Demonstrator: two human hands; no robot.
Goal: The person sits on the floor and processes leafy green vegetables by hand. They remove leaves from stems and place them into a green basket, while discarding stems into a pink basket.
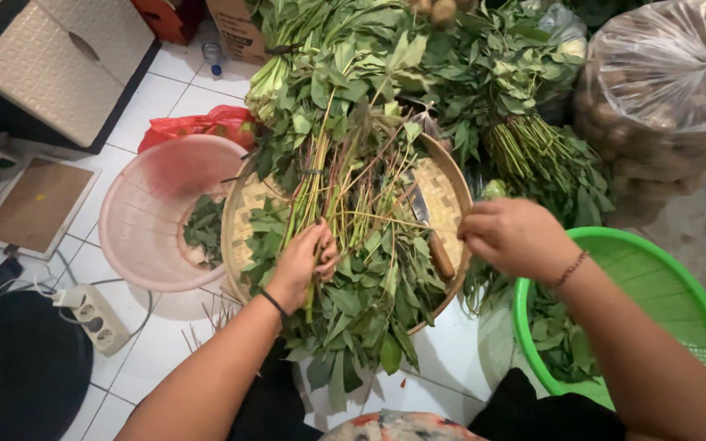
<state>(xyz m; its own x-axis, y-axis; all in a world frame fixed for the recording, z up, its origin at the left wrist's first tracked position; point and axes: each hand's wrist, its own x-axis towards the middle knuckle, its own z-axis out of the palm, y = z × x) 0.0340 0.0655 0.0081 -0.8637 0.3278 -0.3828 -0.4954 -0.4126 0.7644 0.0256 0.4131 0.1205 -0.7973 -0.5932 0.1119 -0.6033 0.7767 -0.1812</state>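
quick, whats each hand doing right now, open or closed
Left hand: closed around a bunch of leafy green stems on the woven tray.
Right hand: fingers curled shut; what it pinches cannot be told.

We see a loose bundle of leafy greens (345,237) sprawled across a round woven bamboo tray (443,184), long pale green and reddish stems running up and down, broad pointed leaves spilling over the near rim toward us. The left hand (300,265) is closed around several stems at the bundle's near left part. The right hand (512,237) is curled just beyond the tray's right rim; whether its fingertips pinch a thin stem we cannot tell.
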